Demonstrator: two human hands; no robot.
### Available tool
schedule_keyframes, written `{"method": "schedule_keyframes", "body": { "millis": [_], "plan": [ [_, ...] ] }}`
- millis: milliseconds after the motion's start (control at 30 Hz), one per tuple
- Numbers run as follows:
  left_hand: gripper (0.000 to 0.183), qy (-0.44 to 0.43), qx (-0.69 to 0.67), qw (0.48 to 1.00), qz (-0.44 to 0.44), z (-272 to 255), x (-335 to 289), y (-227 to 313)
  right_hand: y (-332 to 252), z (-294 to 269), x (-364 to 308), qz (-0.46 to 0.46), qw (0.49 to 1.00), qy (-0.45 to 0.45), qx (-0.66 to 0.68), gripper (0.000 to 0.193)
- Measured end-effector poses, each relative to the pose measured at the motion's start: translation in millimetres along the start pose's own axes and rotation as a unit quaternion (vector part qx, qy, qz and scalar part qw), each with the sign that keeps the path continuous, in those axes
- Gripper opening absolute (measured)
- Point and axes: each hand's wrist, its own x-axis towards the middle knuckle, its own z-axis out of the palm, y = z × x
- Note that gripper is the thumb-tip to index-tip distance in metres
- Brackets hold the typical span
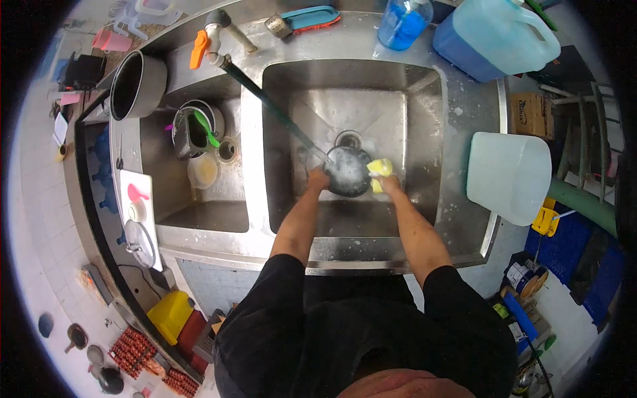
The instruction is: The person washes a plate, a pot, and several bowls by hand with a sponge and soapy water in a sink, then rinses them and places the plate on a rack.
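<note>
In the right-hand basin of the steel sink (422, 132), a dark round pot (350, 184) with white suds sits just in front of the drain (348, 139). My left hand (318, 178) is closed on the left side of its rim. At the pot's right edge, my right hand (387, 183) grips a yellow sponge (379, 167), which bulges out above and below the fingers. A dark green hose (272, 106) slants down from the tap, its end over the pot. Beside my left hand lies a small utensil (302, 154), too unclear to name.
The left basin holds stacked pots (199, 129), a green-handled utensil (207, 129) and a pale bowl (203, 171). A large pot (138, 86) stands behind it. Blue liquid fills a bottle (403, 26) and part of a jug (497, 40). A translucent container (509, 176) stands right.
</note>
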Motion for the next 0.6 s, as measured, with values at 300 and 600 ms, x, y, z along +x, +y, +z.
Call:
{"method": "schedule_keyframes", "body": {
  "millis": [300, 600],
  "plan": [
    [0.03, -0.505, -0.494, 0.697, -0.124, -49, -98, 55, 1, -90, -56, -0.027, 0.868, -0.097, 0.486, 0.037],
    [0.047, -0.431, -0.649, 0.62, 0.09, -103, -151, 158, -80, -143, -149, -0.269, 0.851, 0.171, 0.418, 0.056]
  ]
}}
